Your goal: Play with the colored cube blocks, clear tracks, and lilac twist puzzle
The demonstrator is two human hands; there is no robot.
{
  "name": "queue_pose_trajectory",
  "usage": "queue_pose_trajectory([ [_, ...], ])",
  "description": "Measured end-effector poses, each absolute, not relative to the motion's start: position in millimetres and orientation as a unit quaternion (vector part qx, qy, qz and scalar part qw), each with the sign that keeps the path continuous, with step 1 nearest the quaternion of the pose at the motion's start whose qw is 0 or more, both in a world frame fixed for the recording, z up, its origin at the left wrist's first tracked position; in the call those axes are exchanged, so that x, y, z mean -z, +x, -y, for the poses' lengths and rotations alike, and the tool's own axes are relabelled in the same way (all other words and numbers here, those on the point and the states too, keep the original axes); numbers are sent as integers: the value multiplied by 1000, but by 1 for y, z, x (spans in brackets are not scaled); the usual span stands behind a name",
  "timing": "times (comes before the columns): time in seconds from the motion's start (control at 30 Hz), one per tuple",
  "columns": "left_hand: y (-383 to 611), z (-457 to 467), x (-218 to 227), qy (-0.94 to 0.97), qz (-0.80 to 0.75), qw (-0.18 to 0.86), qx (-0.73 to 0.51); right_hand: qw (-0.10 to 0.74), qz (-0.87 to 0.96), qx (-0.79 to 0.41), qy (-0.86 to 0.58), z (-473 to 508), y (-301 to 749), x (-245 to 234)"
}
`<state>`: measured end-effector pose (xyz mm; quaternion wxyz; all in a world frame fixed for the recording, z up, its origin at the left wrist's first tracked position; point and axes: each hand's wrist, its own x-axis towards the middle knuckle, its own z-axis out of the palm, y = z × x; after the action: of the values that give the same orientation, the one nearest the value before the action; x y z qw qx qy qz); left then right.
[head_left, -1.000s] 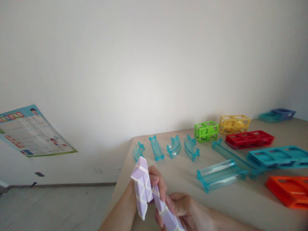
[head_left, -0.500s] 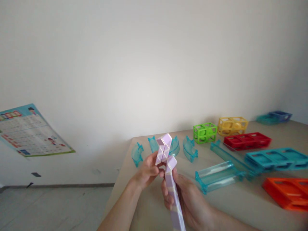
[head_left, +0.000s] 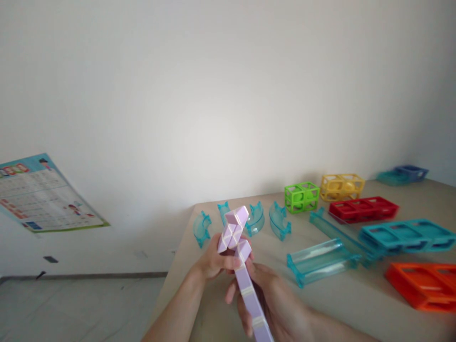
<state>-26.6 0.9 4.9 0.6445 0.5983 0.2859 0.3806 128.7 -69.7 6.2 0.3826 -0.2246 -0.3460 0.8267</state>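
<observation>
A purple-and-white snake cube puzzle [head_left: 245,284] is held between both hands above the near-left part of the table. Its far end is folded into a compact kinked cluster, while a long straight run slants down out of the bottom of the view. My left hand [head_left: 213,259] is closed around the folded end, with the thumb laid across the joint. Around the straight run, just below the bend, my right hand [head_left: 272,289] is closed, though some of its lower fingers look loosened. The puzzle hides part of both hands' fingers.
On the table [head_left: 256,323] lie clear teal curved track pieces [head_left: 280,221], a straight trough [head_left: 322,261] and a long narrow strip [head_left: 342,237]. Green [head_left: 301,197], yellow [head_left: 342,186], red [head_left: 363,209], teal [head_left: 408,235] and orange [head_left: 423,285] frames stand right. A poster [head_left: 50,194] hangs left.
The puzzle's folded end has shifted left and slightly down, tilting further. The left thumb now lies over the joint, and the right hand's lower fingers have loosened.
</observation>
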Motion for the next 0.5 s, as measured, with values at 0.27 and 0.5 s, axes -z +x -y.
queue_pose_trajectory([
  [0.27, -23, -2, -12, 542, -267, 620, -500, 415, 459, -727, -296, 62, 133, -1],
  [0.5, -19, 7, -23, 508, -163, 716, -451, 291, 302, -897, -140, 58, 146, -7],
])
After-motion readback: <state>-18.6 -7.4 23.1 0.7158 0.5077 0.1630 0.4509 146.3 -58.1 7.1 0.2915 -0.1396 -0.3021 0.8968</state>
